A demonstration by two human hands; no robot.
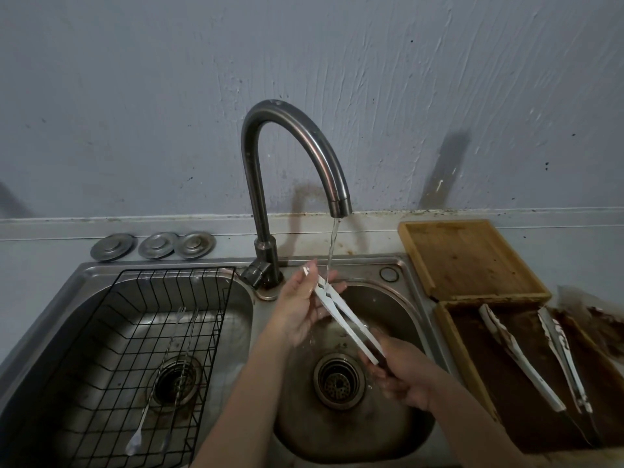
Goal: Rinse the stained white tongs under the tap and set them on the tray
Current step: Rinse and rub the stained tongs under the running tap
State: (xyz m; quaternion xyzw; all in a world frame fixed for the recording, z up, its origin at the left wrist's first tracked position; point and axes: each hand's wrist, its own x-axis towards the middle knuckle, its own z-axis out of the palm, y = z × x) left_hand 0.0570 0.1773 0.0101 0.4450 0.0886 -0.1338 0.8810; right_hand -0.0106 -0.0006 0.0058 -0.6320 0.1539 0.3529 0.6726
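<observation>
White tongs (341,315) slant over the right sink basin (398,298), their upper end under the thin stream from the running tap (297,136). My left hand (300,309) cups the upper end, fingers around it. The lower end is gripped by my right hand (401,369), over the drain (338,380). A bare wooden tray (469,258) lies on the counter to the right of the sink. Nearer me, a second tray (452,336) with a brown stained inside holds two more stained white tongs (516,352).
The left sink basin (60,319) holds a black wire rack (141,346) with a spoon and thin utensils in it. Three metal sink plugs (152,245) lie behind it by the wall. A stained sheet (604,319) lies at the far right.
</observation>
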